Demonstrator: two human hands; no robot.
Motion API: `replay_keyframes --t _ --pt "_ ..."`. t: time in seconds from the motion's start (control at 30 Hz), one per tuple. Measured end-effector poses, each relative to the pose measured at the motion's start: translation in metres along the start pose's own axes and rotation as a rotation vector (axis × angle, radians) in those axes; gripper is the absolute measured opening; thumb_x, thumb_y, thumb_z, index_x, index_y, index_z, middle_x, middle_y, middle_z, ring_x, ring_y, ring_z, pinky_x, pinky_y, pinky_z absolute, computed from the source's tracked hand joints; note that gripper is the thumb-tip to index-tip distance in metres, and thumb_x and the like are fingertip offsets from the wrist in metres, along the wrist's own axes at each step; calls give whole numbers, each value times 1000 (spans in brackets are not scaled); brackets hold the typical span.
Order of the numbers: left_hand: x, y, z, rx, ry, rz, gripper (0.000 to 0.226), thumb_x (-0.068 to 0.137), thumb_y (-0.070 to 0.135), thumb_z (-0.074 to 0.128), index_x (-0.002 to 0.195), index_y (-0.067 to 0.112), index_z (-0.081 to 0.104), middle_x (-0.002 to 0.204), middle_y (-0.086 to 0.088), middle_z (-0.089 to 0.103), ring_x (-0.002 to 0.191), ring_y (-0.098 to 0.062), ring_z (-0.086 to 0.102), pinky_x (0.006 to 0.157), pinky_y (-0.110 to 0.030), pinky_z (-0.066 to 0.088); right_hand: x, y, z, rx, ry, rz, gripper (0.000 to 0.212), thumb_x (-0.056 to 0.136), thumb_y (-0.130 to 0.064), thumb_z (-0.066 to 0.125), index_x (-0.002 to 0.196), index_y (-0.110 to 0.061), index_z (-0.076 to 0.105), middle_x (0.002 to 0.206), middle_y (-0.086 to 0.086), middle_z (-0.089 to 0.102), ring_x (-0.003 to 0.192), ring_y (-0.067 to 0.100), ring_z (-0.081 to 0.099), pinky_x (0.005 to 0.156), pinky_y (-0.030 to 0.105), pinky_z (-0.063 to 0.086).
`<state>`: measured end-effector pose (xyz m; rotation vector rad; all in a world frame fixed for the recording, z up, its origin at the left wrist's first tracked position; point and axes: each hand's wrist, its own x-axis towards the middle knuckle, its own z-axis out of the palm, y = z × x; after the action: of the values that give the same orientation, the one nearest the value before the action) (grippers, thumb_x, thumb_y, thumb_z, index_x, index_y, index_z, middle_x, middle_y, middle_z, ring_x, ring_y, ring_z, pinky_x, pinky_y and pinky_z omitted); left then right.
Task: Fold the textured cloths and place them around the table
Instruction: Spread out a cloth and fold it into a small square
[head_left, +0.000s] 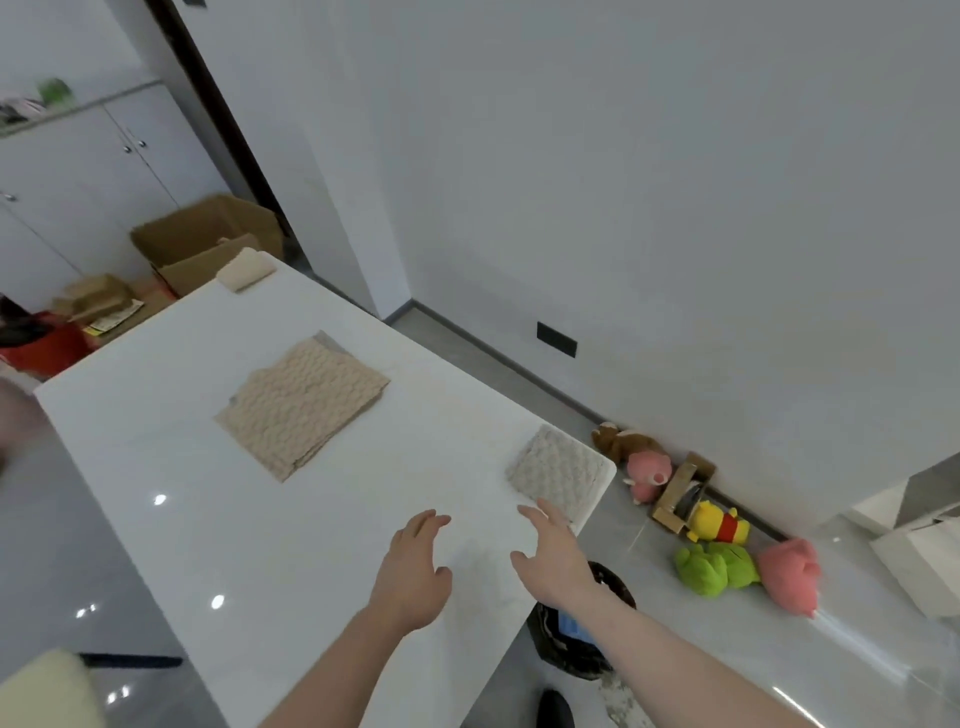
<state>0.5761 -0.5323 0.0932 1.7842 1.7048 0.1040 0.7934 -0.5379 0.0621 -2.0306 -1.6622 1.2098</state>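
Both hands (415, 566) perhaps above table (156, 415)

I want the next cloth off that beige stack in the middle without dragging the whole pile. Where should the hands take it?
Probably at the stack's near corner, from the person's side. The layered edges show there, so fingertips of the left hand can peel up the top cloth alone, while the right hand steadies the rest. Both hands are open and hold nothing.

Single head-worn wide-angle view, looking forward and steeply down, tilted, close over the white table (218, 467) filling lower left of frame
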Motion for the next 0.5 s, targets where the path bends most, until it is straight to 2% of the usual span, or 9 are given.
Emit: replay_keyframes --t 0.07,0.2,0.33,0.4,0.5 --pt "-21 -17 -10 -6 47 -14 66 91 14 54 153 29 36 164 10 22 149 -17 25 118 -33 33 -17 -16 12 24 -3 -35 64 96 -28 59 155 -32 33 168 -9 10 151 18 23 117 32 35" --pt "-46 -39 -38 -32 154 19 65 90 12 56 150 31 40 163 13 23 147 -15 27 116 -31 34 -47 -49 29 26 14 -113 59 97 -25 56 152 -33 36 168 -11 8 151 15 22 114 25 31" --pt "-75 -64 -73 -11 210 89 64 90 10 55 148 32 43 163 15 23 144 -12 29 107 -25 37 -69 -89 48 26 69 -171 58 97 -24 56 151 -33 37 168 -12 9 150 15 23 107 19 33" --pt "-91 -82 -93 6 232 135 63 90 9 54 148 32 43 164 14 23 146 -13 27 111 -27 37 -80 -112 61 26 106 -190 58 97 -24 57 151 -33 38 168 -12 10 150 16 24 105 19 34" --pt "-119 -114 -126 52 251 198 63 90 9 54 147 33 44 164 13 23 145 -14 29 112 -27 36 -99 -148 87 2 161 -196 60 96 -26 58 152 -32 37 168 -10 11 150 18 25 109 26 37"
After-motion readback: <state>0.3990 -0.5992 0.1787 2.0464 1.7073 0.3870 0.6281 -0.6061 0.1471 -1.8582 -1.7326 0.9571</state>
